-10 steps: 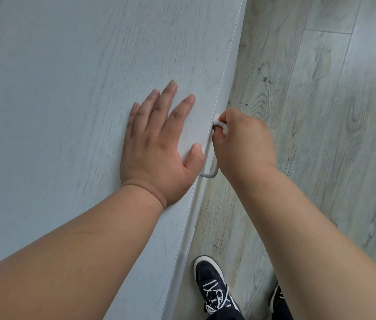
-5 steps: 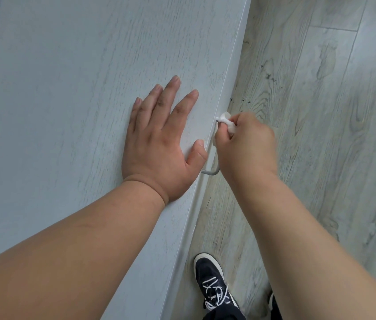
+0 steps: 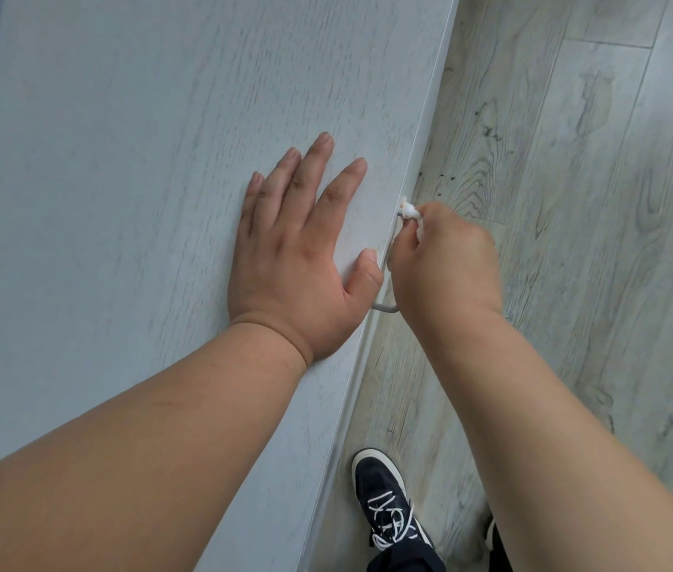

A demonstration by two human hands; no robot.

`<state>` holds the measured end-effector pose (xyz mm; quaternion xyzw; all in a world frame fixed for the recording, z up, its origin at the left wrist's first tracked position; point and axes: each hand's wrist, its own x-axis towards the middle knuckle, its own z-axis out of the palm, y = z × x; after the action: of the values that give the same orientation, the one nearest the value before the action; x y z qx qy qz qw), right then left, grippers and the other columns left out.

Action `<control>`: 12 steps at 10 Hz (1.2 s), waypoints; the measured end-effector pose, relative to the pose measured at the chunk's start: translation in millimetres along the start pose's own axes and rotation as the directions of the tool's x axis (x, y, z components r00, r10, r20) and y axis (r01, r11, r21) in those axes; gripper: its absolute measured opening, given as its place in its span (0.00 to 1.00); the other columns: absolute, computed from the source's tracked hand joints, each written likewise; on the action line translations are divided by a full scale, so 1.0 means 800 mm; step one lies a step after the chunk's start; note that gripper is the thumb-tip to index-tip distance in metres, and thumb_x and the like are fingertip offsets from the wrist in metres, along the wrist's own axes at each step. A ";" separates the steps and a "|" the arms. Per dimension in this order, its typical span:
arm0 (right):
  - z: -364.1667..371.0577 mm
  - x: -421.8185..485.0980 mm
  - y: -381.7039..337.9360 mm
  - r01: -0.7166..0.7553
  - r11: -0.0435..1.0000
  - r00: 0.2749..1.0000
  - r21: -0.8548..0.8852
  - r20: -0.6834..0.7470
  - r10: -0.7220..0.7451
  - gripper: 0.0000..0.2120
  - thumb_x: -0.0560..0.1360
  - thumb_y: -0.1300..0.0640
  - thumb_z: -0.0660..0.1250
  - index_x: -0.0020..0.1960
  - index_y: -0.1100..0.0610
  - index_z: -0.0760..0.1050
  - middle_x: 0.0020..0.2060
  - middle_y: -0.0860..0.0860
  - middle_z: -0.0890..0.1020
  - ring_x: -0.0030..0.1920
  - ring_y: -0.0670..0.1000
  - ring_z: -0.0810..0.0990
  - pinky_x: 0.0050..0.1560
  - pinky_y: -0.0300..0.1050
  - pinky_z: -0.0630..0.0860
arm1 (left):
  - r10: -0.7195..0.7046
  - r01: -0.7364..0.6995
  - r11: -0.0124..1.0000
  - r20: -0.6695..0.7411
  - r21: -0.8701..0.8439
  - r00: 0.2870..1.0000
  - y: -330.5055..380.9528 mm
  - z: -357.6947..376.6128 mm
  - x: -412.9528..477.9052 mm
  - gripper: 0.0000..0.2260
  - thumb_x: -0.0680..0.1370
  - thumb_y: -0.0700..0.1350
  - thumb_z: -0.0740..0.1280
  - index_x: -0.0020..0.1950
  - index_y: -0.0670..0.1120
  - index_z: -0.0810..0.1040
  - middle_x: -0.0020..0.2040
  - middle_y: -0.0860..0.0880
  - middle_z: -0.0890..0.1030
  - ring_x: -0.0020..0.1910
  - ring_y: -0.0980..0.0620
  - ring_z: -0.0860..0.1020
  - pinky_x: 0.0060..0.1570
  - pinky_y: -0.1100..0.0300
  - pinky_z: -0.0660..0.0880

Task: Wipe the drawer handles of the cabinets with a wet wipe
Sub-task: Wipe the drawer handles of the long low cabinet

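My left hand (image 3: 297,258) lies flat, fingers straight, on the pale grey wood-grain cabinet top (image 3: 141,158) near its front edge. Just over that edge my right hand (image 3: 446,262) grips a small white wet wipe (image 3: 409,210) bunched at its fingertips. The wipe is pressed on the far end of a thin metal drawer handle (image 3: 386,308), whose near end pokes out below my right hand. Most of the handle is hidden behind that hand.
The cabinet's front edge (image 3: 421,150) runs diagonally from top right to bottom centre. Light wood-plank floor (image 3: 574,200) fills the right side. My dark sneaker with white laces (image 3: 384,501) stands close to the cabinet base.
My right hand with the wipe slid slightly along the handle toward its far end. The left hand stayed flat on the cabinet top.
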<state>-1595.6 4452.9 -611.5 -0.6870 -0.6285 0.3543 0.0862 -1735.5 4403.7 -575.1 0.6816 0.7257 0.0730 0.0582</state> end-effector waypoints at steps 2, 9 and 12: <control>0.004 -0.013 0.002 -0.176 0.977 0.984 0.120 0.043 0.172 0.16 0.81 0.50 0.58 0.40 0.58 0.74 0.32 0.53 0.78 0.32 0.55 0.75 0.29 0.45 0.60 | 0.002 -0.002 1.000 0.000 -0.004 1.000 0.000 0.000 0.001 0.33 0.76 0.57 0.61 0.81 0.50 0.66 0.84 0.46 0.61 0.82 0.42 0.60 0.80 0.39 0.55; -0.004 -0.029 0.011 -0.080 0.993 0.996 -0.081 0.027 0.083 0.25 0.84 0.41 0.52 0.34 0.54 0.65 0.28 0.50 0.72 0.31 0.55 0.70 0.29 0.46 0.55 | 0.002 -0.002 1.000 0.009 0.000 1.000 0.000 0.000 0.001 0.33 0.76 0.57 0.61 0.81 0.50 0.66 0.84 0.46 0.61 0.82 0.42 0.60 0.80 0.39 0.55; -0.001 -0.036 0.015 -0.047 0.993 0.998 0.109 0.039 0.043 0.12 0.83 0.44 0.59 0.60 0.50 0.71 0.39 0.51 0.81 0.41 0.57 0.80 0.39 0.52 0.74 | 0.002 -0.002 1.000 0.016 -0.004 1.000 0.000 -0.001 0.001 0.33 0.76 0.57 0.61 0.81 0.50 0.65 0.84 0.47 0.61 0.82 0.42 0.59 0.80 0.39 0.55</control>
<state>-1584.6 4424.4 -606.8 -0.6887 -0.5937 0.4029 0.1043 -1735.6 4404.1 -574.4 0.6828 0.7244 0.0690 0.0655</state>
